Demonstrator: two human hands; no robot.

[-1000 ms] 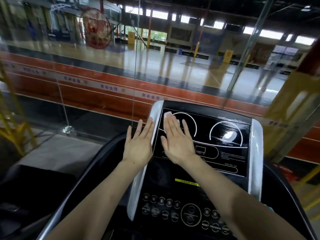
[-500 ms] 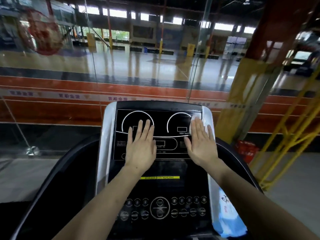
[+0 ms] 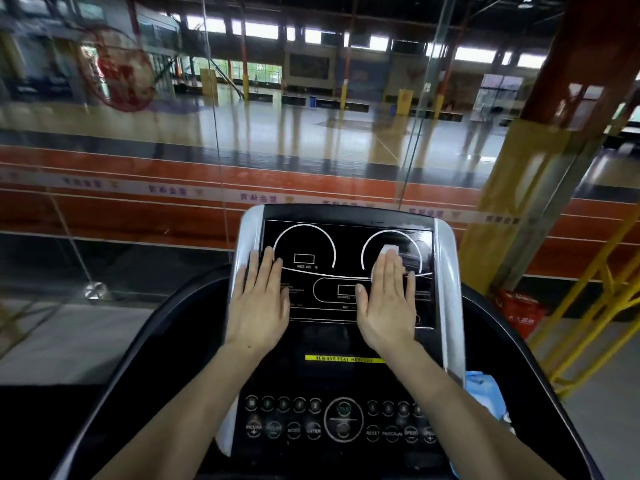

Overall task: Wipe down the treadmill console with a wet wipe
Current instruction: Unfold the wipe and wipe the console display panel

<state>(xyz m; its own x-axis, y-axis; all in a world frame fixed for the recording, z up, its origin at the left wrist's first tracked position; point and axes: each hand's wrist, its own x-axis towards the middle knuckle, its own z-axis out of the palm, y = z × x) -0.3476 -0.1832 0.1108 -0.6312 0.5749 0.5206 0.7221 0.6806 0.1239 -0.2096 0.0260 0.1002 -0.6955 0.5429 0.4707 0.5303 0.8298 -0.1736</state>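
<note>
The treadmill console [image 3: 346, 233] is a black panel with two white dial outlines and silver side trims. My right hand [image 3: 386, 303] lies flat on the right half of the display, pressing a white wet wipe [image 3: 388, 250] whose edge peeks out beyond the fingertips. My left hand [image 3: 258, 306] rests flat, fingers together, on the left part of the display by the silver trim, holding nothing. Below the hands sits a yellow warning strip [image 3: 344, 358] and a row of round buttons [image 3: 343, 419].
A blue wipe packet [image 3: 483, 393] sits at the console's right side. Black handrails [image 3: 145, 341] curve around both sides. A glass wall [image 3: 214, 133] stands just beyond the console. Yellow railings [image 3: 588, 306] and a red bag [image 3: 519, 310] are at right.
My right hand has slid the wipe leftward from the console's right edge onto the right dial. My left hand has shifted left toward the silver trim.
</note>
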